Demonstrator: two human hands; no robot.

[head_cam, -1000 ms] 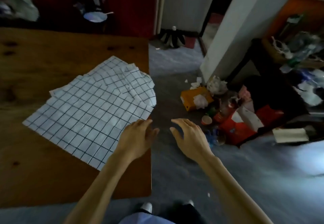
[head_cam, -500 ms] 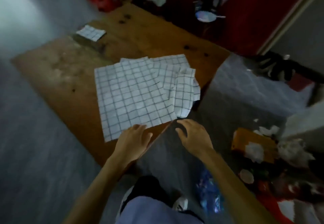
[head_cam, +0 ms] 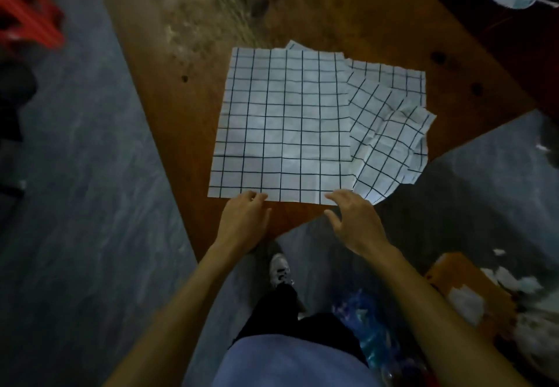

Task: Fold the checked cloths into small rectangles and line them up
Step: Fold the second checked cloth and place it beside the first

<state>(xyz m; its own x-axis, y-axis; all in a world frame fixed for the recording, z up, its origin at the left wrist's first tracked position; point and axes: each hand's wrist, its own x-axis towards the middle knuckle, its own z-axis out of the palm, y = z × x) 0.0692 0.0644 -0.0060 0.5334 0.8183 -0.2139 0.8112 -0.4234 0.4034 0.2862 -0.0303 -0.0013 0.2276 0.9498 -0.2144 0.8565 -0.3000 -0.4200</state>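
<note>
Across a worn brown wooden table (head_cam: 348,17) lies a flat white black-checked cloth (head_cam: 284,126) atop crumpled ones. Left hand (head_cam: 243,224) and right hand (head_cam: 354,220) reach its near edge, fingers loosely spread and gripping nothing, seemingly poised to lift that edge for a first fold.

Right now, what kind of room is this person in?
Probably a lived-in room at home, used for chores. A worn wooden table holds checked cloths, a red plastic stool stands on the grey floor, and an orange box with scraps sits by the person's feet.

Both hands (head_cam: 296,223) at the near edge of checked cloths (head_cam: 290,126) on wooden table (head_cam: 348,14).
</note>
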